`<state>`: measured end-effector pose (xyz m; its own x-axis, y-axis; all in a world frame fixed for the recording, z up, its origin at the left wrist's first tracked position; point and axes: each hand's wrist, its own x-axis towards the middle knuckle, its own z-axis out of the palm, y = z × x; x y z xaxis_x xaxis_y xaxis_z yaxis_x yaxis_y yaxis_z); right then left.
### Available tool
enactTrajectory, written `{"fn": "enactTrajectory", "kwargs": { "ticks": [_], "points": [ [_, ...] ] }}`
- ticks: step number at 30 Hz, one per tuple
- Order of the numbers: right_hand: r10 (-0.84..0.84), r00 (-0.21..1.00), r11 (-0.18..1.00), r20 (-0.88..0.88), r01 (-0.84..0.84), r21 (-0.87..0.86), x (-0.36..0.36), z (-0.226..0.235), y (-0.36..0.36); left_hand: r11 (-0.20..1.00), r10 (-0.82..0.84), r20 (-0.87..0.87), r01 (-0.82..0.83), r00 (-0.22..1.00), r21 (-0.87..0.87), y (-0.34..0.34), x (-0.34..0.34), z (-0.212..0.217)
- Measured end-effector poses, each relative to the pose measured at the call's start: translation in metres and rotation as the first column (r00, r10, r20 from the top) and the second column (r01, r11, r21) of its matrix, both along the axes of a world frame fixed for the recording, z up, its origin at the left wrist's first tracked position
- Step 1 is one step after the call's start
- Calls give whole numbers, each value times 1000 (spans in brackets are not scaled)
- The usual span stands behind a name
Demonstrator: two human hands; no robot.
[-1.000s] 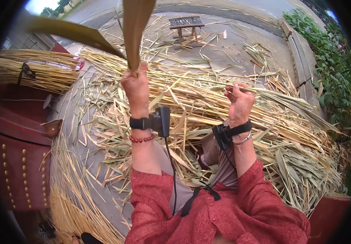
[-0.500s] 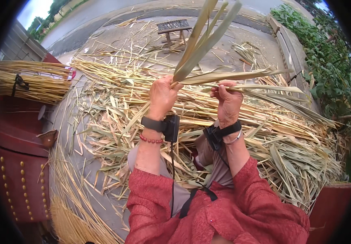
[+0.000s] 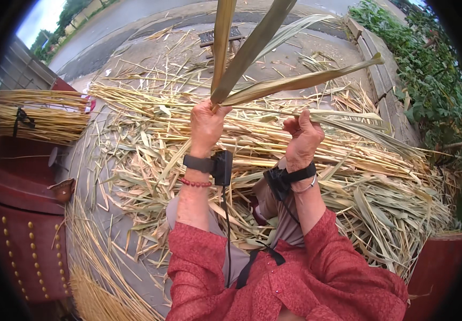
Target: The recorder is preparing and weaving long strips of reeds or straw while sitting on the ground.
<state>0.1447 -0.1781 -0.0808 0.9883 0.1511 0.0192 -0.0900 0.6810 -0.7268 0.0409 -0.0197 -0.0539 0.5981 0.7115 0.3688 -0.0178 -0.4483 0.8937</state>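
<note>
From my head view, my left hand [image 3: 207,128] was closed around the base of dry leaves [image 3: 248,53] fanning above the stalks [image 3: 258,140]. My right hand [image 3: 304,143] curled nearby, its grip unclear; a brown cup-shaped thing [image 3: 64,191] sat far left.

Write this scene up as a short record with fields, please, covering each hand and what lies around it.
Left hand: closed around the base of long dry leaves, which fan upward and to the right
Right hand: fingers curled at a thin stalk; firmness of grip unclear
Wrists: red bead bracelet on the left, black strapped devices on both
Ground: long straw-coloured stalks and loose leaves
Left side: bundle with a black tie
Far side: small stool, partly behind the raised leaves
Right side: green plants
</note>
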Motion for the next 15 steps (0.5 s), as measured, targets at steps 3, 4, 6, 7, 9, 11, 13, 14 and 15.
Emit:
{"fn": "enactTrajectory", "kwargs": {
  "ticks": [3,4,6,7,9,11,13,14,15],
  "points": [
    [-4,998,1000,-65,5,1,6,-2,-2,999,-31,-183,35,983,20,0,-1,4],
    [-6,998,1000,-66,6,1,6,-2,-2,999,-32,-183,36,983,20,-3,1,4],
    [26,999,999,-30,-25,28,4,0,-1,932,-59,-122,99,991,349,-17,7,8],
    [26,999,999,-32,-25,27,5,-3,-2,924,-61,-157,115,986,364,-30,9,20],
    [72,990,997,124,-71,-8,7,-10,-2,890,-121,-171,183,978,417,-46,20,23],
    [8,993,997,117,-17,78,4,-16,6,865,-146,-179,214,973,455,-59,29,21],
    [-57,981,992,184,36,120,6,-31,11,814,-54,-241,182,969,551,-69,34,18],
    [-59,981,992,185,38,119,9,-41,8,814,-56,-240,183,969,551,-70,34,18],
    [-37,969,989,245,1,149,7,-41,5,807,-47,-235,175,971,564,-70,34,19]
  ]
}}
